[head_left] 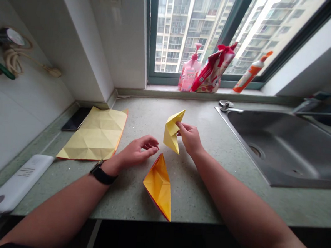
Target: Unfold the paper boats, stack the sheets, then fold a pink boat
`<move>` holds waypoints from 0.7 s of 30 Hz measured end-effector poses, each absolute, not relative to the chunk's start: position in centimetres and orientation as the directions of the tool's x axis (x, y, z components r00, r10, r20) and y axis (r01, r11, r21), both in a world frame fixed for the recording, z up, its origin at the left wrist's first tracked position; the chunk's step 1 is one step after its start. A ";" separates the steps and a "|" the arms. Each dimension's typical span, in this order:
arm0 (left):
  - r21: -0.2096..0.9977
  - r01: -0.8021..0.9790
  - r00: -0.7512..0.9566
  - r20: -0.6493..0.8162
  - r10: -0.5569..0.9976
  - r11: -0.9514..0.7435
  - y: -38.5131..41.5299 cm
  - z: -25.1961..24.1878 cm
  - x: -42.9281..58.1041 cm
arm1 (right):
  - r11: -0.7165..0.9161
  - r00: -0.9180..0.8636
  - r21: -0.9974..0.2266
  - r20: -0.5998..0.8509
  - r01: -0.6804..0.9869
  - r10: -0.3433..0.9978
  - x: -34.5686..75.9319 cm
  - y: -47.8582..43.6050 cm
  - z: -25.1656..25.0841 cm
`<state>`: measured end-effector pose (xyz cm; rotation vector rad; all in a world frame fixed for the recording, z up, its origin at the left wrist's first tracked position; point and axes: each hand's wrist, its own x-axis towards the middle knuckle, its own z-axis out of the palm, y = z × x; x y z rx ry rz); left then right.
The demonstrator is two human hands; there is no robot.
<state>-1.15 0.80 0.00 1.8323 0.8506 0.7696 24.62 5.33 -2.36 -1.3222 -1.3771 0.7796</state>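
My right hand (191, 138) pinches a folded yellow paper shape (172, 131) and holds it upright just above the counter. My left hand (136, 152) rests beside it on the counter with fingers loosely curled and apart, holding nothing; a black watch sits on that wrist. Below both hands a folded orange paper boat shape (159, 186) lies on the counter, close to the front edge. A creased yellow sheet (96, 135) lies flat at the left.
A steel sink (285, 150) fills the right side of the speckled counter (206, 189). A pink pump bottle (189, 70), a red bag (213, 70) and an orange-capped bottle (251, 73) stand on the sill. A white power bank (18, 184) and a dark phone (76, 119) lie at the left.
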 end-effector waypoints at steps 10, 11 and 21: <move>0.886 0.304 0.133 0.326 0.936 -0.352 2.5 -1.5 -0.1 | 0.387 -0.129 -0.604 0.425 0.697 0.896 21.4 3.3 -1.6; 0.883 0.321 0.114 0.323 0.940 -0.342 2.6 -1.5 0.0 | 0.395 -0.148 -0.597 0.420 0.698 0.895 21.2 3.3 -1.7; 0.876 0.412 -0.010 0.278 0.961 -0.249 2.8 -0.9 -0.3 | 0.646 -0.208 -0.445 0.701 0.620 0.682 21.0 3.2 -2.5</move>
